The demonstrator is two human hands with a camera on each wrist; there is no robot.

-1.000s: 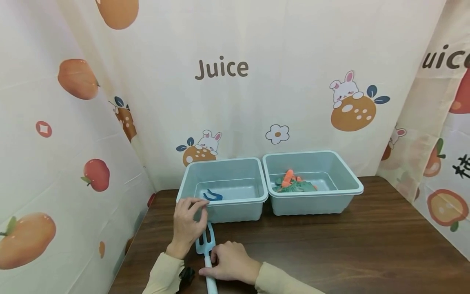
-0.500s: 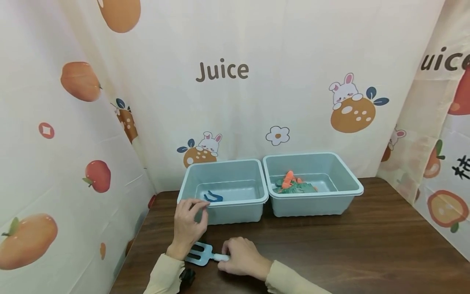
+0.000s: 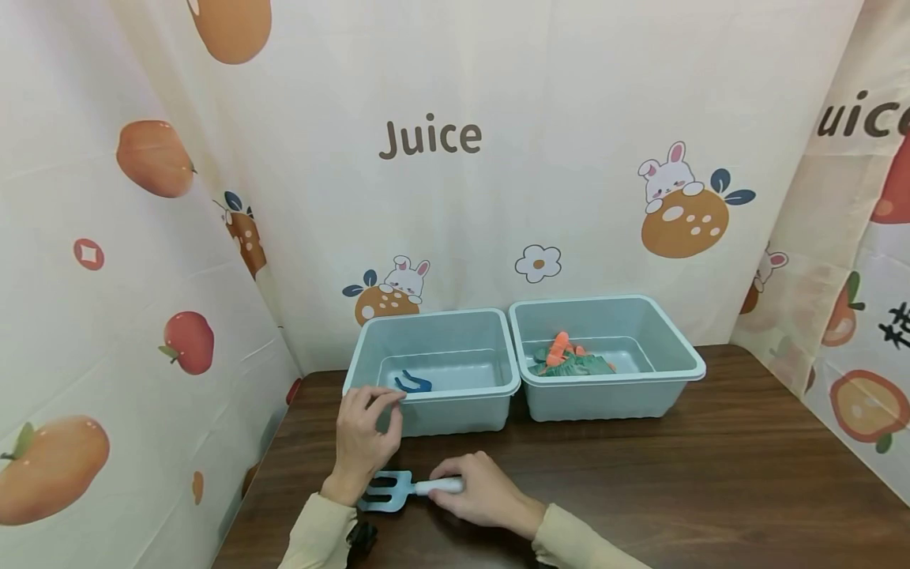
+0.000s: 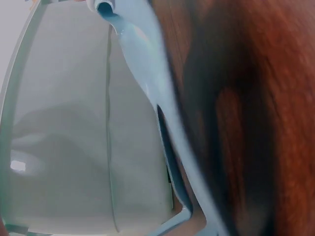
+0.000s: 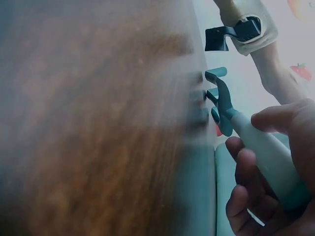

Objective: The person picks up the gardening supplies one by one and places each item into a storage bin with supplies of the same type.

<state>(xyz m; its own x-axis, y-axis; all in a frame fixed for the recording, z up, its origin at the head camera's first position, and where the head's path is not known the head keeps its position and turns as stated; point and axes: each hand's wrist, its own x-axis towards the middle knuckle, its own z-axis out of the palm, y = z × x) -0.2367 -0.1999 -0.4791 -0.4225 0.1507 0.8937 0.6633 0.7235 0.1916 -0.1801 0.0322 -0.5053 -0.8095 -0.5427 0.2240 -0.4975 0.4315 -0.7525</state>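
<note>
My right hand (image 3: 483,494) grips the white handle of a light-blue garden hand fork (image 3: 400,490). Its tines point left, towards my left wrist and partly behind it. From the right wrist view, thumb and fingers wrap round the handle of the hand fork (image 5: 266,152), tines just above the table. My left hand (image 3: 361,435) is at the front left corner of the left pale-blue bin (image 3: 455,412), fingers loosely bent by the rim; whether they touch it is unclear. The left wrist view has the hand fork (image 4: 152,64) close up, across the bin wall (image 4: 64,98).
Inside the left bin lies a dark-blue forked piece (image 3: 415,382). The right bin (image 3: 604,399) contains orange carrot-like pieces (image 3: 559,348) and green leafy material (image 3: 577,364). Both stand on a brown wooden table (image 3: 640,482) before a printed curtain (image 3: 455,205). A black mount (image 5: 236,33) sits on my left wrist.
The hand fork has turned from pointing at the bin to pointing left, its handle swinging right. My right hand has shifted right with it. The left hand stays in place.
</note>
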